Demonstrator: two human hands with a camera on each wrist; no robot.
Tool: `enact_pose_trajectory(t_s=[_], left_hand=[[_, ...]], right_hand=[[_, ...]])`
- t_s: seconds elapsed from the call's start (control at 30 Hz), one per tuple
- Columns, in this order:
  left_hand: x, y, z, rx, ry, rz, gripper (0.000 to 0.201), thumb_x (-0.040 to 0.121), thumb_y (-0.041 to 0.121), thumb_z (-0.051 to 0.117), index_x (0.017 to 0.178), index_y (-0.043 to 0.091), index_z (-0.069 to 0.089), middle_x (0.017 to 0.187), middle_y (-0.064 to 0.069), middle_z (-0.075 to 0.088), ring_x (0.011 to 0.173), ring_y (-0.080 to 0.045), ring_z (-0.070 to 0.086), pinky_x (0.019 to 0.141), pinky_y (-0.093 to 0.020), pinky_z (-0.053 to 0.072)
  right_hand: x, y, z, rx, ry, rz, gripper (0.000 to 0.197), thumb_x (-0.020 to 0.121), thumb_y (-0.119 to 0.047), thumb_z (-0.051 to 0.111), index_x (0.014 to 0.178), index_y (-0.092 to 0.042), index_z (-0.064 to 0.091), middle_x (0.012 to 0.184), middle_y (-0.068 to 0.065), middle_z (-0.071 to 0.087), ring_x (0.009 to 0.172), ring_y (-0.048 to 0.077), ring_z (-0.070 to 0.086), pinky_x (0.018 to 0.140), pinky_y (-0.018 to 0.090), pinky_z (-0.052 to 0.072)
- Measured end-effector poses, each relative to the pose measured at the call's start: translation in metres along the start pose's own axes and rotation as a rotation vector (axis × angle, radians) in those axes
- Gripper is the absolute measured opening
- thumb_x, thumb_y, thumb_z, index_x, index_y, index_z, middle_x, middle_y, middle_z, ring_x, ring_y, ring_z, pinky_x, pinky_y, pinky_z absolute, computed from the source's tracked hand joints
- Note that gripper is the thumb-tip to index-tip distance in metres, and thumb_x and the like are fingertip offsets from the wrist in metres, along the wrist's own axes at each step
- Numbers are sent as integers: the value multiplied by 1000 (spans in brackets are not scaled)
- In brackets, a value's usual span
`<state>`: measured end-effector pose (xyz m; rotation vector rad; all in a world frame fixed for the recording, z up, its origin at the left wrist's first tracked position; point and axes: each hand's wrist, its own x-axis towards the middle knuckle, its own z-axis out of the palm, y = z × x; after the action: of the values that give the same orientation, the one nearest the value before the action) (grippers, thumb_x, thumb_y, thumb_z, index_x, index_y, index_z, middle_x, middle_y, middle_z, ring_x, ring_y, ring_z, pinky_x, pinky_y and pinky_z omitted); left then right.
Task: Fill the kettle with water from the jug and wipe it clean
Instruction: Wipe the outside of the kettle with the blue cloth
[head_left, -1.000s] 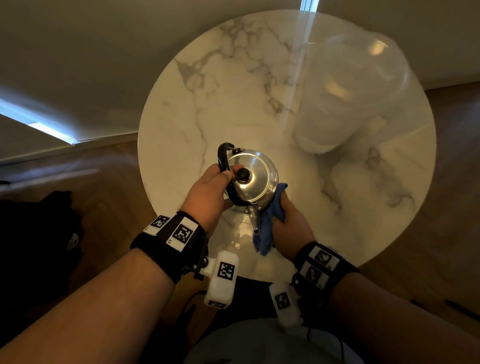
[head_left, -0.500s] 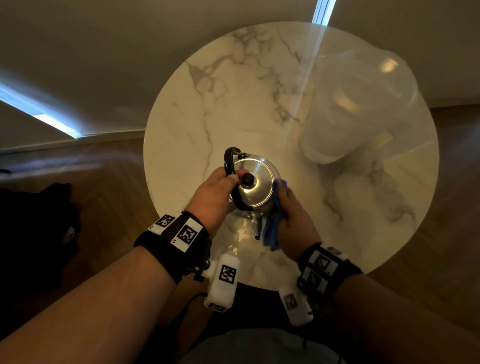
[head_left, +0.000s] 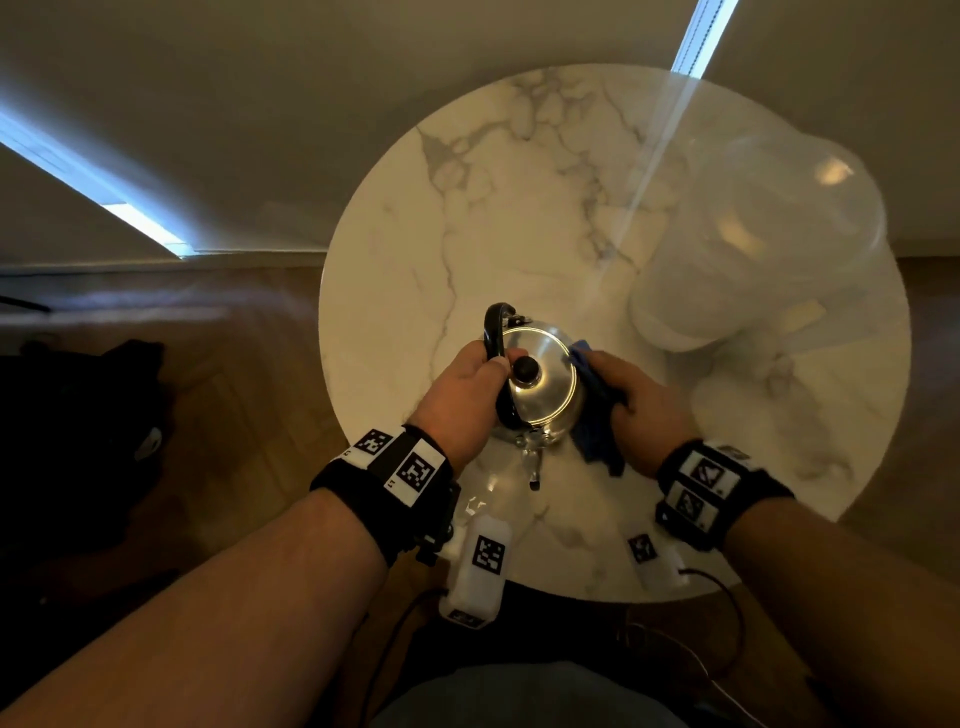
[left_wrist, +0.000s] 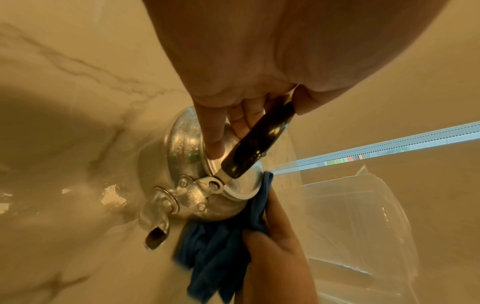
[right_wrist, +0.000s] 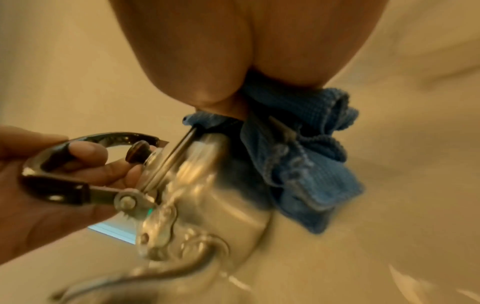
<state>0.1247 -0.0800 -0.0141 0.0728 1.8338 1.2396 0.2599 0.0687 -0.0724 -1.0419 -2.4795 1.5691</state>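
A small shiny steel kettle (head_left: 545, 389) with a black knob on its lid stands on the round marble table (head_left: 467, 218), spout toward me. My left hand (head_left: 467, 387) grips its black handle (left_wrist: 257, 142), folded to the left. My right hand (head_left: 631, 397) holds a crumpled blue cloth (head_left: 597, 439) against the kettle's right side. The left wrist view shows the kettle (left_wrist: 187, 185), its spout and the cloth (left_wrist: 215, 253) hanging beside it. In the right wrist view the cloth (right_wrist: 298, 156) is bunched on the kettle's (right_wrist: 215, 197) shoulder. A large clear jug (head_left: 753, 244) stands at the table's back right.
Wet patches glint on the marble in front of the spout (head_left: 532, 467). Wooden floor surrounds the table, with a dark bag (head_left: 104, 415) on the left. A wall rises just behind the table.
My right hand has slid the cloth from the kettle's near right side, by the spout, up along its right flank. The left hand has kept its grip on the handle.
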Motion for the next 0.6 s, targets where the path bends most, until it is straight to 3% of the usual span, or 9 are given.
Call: enact_pose_trajectory(t_s=[0.07, 0.13, 0.17, 0.2, 0.3, 0.4, 0.5, 0.53, 0.6], left_hand=[[-1, 1, 0, 2, -5, -5, 47, 81, 45, 55, 120, 27, 72, 113, 5, 74, 113, -21, 67, 103, -56, 55], [-2, 2, 2, -3, 2, -1, 44, 86, 41, 54, 123, 24, 71, 113, 5, 74, 113, -19, 67, 103, -54, 55], [-2, 2, 3, -3, 9, 5, 39, 92, 36, 54, 124, 22, 70, 113, 4, 74, 112, -19, 67, 103, -55, 55], [-2, 2, 4, -3, 18, 11, 34, 97, 31, 53, 124, 19, 70, 113, 2, 73, 111, -20, 68, 103, -56, 55], [-4, 3, 6, 3, 36, 18, 36, 95, 32, 53, 124, 18, 70, 115, 0, 73, 111, -21, 67, 103, -58, 54], [-4, 3, 7, 0, 28, 11, 48, 81, 42, 54, 121, 21, 71, 115, 1, 74, 112, -20, 67, 103, -57, 54], [-4, 2, 6, -1, 26, 11, 49, 80, 44, 54, 120, 22, 71, 114, 3, 74, 112, -19, 67, 103, -56, 54], [-3, 1, 6, 0, 31, 12, 49, 80, 44, 54, 120, 22, 71, 113, 4, 73, 111, -18, 67, 103, -56, 54], [-3, 0, 7, 9, 39, 14, 46, 80, 44, 54, 118, 24, 72, 111, 4, 74, 110, -20, 68, 103, -57, 55]], right_hand=[[1, 2, 1, 9, 7, 22, 63, 91, 13, 43, 129, -33, 60, 116, -13, 59, 90, -14, 52, 84, -9, 30], [22, -6, 1, -12, -9, 44, 56, 93, 7, 45, 130, -29, 65, 122, -3, 64, 105, 9, 60, 100, 16, 44], [37, -11, 2, -37, -28, 33, 52, 94, 3, 48, 130, -29, 67, 128, -1, 64, 114, 17, 60, 104, 28, 42], [52, -16, 2, -60, -63, 13, 48, 95, -1, 50, 129, -29, 68, 131, -1, 65, 119, 21, 58, 105, 33, 41], [77, -25, 3, -108, -156, -61, 42, 94, -6, 54, 122, -31, 73, 128, -2, 67, 112, 17, 58, 104, 38, 44], [58, -9, -2, -39, -118, 27, 54, 93, -3, 47, 127, -39, 68, 129, -6, 65, 113, 16, 57, 105, 39, 46], [39, 2, -3, 8, -114, 83, 73, 91, 7, 39, 131, -51, 58, 118, -9, 65, 102, 15, 61, 91, 28, 52], [44, 1, -2, 1, -133, 92, 73, 92, 6, 38, 132, -53, 55, 115, -9, 66, 97, 17, 62, 83, 26, 53], [65, 1, 2, -39, -171, 85, 60, 99, -3, 44, 141, -45, 53, 119, -3, 64, 105, 21, 61, 85, 26, 44]])
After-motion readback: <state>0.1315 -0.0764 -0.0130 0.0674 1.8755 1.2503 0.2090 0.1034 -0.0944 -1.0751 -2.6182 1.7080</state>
